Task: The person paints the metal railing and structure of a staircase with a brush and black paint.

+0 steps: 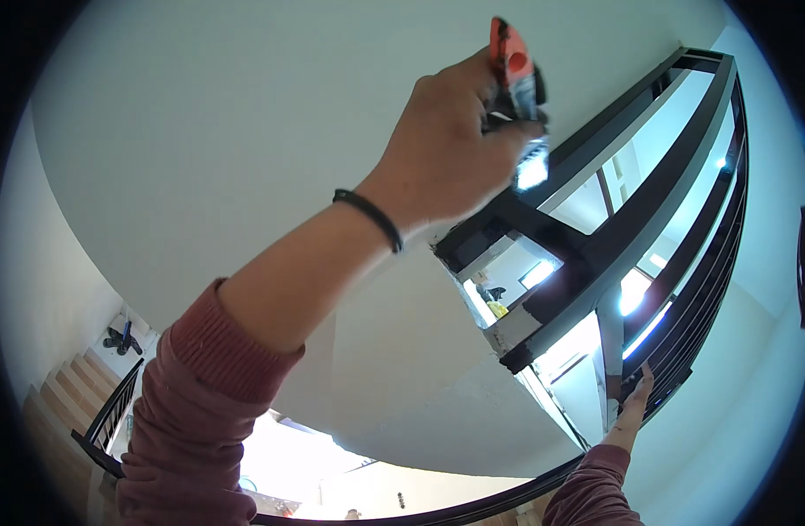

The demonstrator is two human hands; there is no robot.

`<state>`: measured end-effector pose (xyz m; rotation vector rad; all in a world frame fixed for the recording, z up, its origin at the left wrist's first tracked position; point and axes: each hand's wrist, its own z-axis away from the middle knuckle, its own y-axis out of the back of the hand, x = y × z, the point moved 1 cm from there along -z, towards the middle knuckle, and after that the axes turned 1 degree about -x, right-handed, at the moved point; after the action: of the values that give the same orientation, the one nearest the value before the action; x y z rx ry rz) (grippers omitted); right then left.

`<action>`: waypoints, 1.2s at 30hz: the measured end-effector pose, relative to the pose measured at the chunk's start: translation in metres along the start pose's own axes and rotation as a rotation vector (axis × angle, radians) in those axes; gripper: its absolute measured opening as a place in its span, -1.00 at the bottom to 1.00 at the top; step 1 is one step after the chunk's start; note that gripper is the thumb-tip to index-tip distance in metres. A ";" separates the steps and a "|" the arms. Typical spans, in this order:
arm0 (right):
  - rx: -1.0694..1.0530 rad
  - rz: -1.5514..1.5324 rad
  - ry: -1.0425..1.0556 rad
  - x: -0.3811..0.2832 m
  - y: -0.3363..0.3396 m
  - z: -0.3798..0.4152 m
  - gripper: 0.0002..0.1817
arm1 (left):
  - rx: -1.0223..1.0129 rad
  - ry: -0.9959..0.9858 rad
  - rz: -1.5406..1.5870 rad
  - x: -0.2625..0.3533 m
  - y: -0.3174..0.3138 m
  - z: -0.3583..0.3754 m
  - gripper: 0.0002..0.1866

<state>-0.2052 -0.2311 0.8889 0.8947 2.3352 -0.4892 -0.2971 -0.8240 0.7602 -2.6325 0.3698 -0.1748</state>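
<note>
Orange-handled tool raised against a white ceiling beside a black railing

Orange and black, the small tool (516,74) sits high in the view, gripped in the person's left hand (446,149). That hand's fingers are clenched around the tool's body, with its bright metal end (532,171) pointing down toward the black railing (613,237). A thin black band (369,217) circles the left wrist, and a dusty-red sleeve (192,412) is pushed up the forearm.

Lower right, the right hand (632,399) reaches up, its fingers laid against the dark bars of the railing; whether they close around a bar cannot be told. Its sleeve (591,486) is the same red.

A pale painted post (518,326) runs under the railing where it meets the white ceiling (210,131). Far below on the left, wooden stairs (65,394) descend beside another black handrail (113,408)
</note>
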 end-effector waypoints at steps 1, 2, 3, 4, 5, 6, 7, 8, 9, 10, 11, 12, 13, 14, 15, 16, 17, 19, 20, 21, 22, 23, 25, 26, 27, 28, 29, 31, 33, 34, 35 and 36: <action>-0.024 -0.028 -0.007 -0.003 -0.004 0.005 -0.66 | -0.013 0.053 -0.092 -0.008 0.001 -0.001 -0.75; -0.035 -0.052 -0.024 -0.005 -0.009 0.008 -0.68 | -0.027 0.102 -0.187 -0.015 0.000 -0.001 -0.75; -0.045 -0.076 -0.042 -0.007 -0.015 0.011 -0.71 | -0.030 0.096 -0.180 -0.021 -0.006 0.003 -0.77; -0.040 -0.093 -0.071 -0.008 -0.019 0.012 -0.74 | -0.050 0.069 -0.150 -0.015 -0.010 0.005 -0.76; -0.033 -0.109 -0.102 -0.008 -0.019 0.013 -0.77 | -0.072 0.045 -0.119 -0.006 -0.014 0.008 -0.75; -0.019 -0.072 -0.083 -0.007 -0.015 0.012 -0.79 | -0.094 0.025 -0.087 0.002 -0.018 0.010 -0.74; -0.006 -0.035 -0.063 -0.006 -0.011 0.010 -0.80 | -0.082 -0.090 -0.003 0.008 -0.021 0.011 -0.73; 0.010 -0.022 -0.044 -0.009 -0.013 0.014 -0.81 | -0.031 -0.091 0.095 0.013 -0.021 0.010 -0.74; 0.027 -0.008 -0.026 -0.012 -0.015 0.019 -0.82 | 0.024 -0.090 0.193 0.018 -0.020 0.007 -0.74; 0.044 -0.026 -0.009 -0.013 -0.022 0.022 -0.83 | 0.056 -0.105 0.247 0.023 -0.014 0.004 -0.76; 0.047 -0.038 -0.016 -0.013 -0.024 0.023 -0.83 | 0.087 -0.123 0.301 0.027 -0.008 0.000 -0.78; 0.051 -0.050 -0.023 -0.013 -0.026 0.024 -0.83 | 0.072 -0.048 0.359 0.028 -0.002 -0.002 -0.80; 0.040 -0.052 -0.054 -0.010 -0.020 0.018 -0.83 | 0.056 0.026 0.417 0.029 0.003 -0.003 -0.81; 0.028 -0.055 -0.084 -0.012 -0.023 0.021 -0.83 | 0.040 0.100 0.474 0.029 0.006 -0.003 -0.82; 0.039 -0.076 -0.068 -0.013 -0.029 0.024 -0.83 | 0.037 0.143 0.568 0.020 0.006 -0.002 -0.85; 0.051 -0.097 -0.052 -0.013 -0.037 0.028 -0.82 | 0.056 0.231 0.610 0.010 0.003 0.001 -0.85; 0.038 -0.102 -0.049 -0.012 -0.037 0.028 -0.82 | 0.075 0.319 0.652 0.001 -0.002 0.006 -0.85; -0.011 -0.095 -0.055 -0.006 -0.024 0.017 -0.82 | 0.128 0.405 0.633 -0.020 -0.004 0.011 -0.84; -0.015 -0.086 -0.055 -0.008 -0.022 0.017 -0.83 | 0.161 0.400 0.573 -0.032 0.001 0.010 -0.84; -0.019 -0.078 -0.055 -0.012 -0.024 0.022 -0.83 | 0.194 0.393 0.513 -0.037 0.006 0.009 -0.83; 0.008 -0.074 -0.047 -0.017 -0.029 0.028 -0.83 | 0.185 0.381 0.549 -0.038 0.012 0.007 -0.82; 0.036 -0.072 -0.040 -0.021 -0.034 0.034 -0.83 | 0.176 0.370 0.583 -0.034 0.018 0.005 -0.82; 0.071 -0.082 -0.019 -0.013 -0.032 0.027 -0.82 | 0.154 0.318 0.671 -0.020 0.020 0.005 -0.81; 0.071 -0.077 -0.016 -0.014 -0.031 0.027 -0.82 | 0.113 0.330 0.712 -0.019 0.014 0.006 -0.80; 0.071 -0.071 -0.012 -0.014 -0.030 0.028 -0.82 | 0.074 0.343 0.753 -0.019 0.009 0.007 -0.80; 0.055 -0.058 -0.018 -0.016 -0.030 0.030 -0.82 | 0.034 0.356 0.795 -0.019 0.003 0.006 -0.80; 0.049 -0.049 -0.033 -0.016 -0.027 0.028 -0.82 | 0.088 0.439 0.748 -0.031 -0.005 0.006 -0.79; 0.047 -0.032 -0.071 -0.011 -0.018 0.018 -0.82 | 0.113 0.416 0.633 -0.044 -0.003 0.009 -0.78; 0.059 -0.033 -0.097 -0.009 -0.019 0.016 -0.82 | 0.136 0.329 0.557 -0.045 0.008 0.005 -0.75; 0.068 -0.037 -0.097 -0.009 -0.019 0.016 -0.82 | 0.152 0.272 0.395 -0.044 0.014 0.001 -0.76; 0.076 -0.031 -0.085 -0.011 -0.023 0.020 -0.81 | 0.170 0.214 0.235 -0.039 0.019 -0.001 -0.77; 0.083 -0.025 -0.074 -0.014 -0.026 0.023 -0.81 | 0.190 0.156 0.074 -0.037 0.023 -0.004 -0.78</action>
<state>-0.2058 -0.2679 0.8831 0.8720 2.2755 -0.6233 -0.3385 -0.8345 0.7512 -2.4208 0.4783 -0.3733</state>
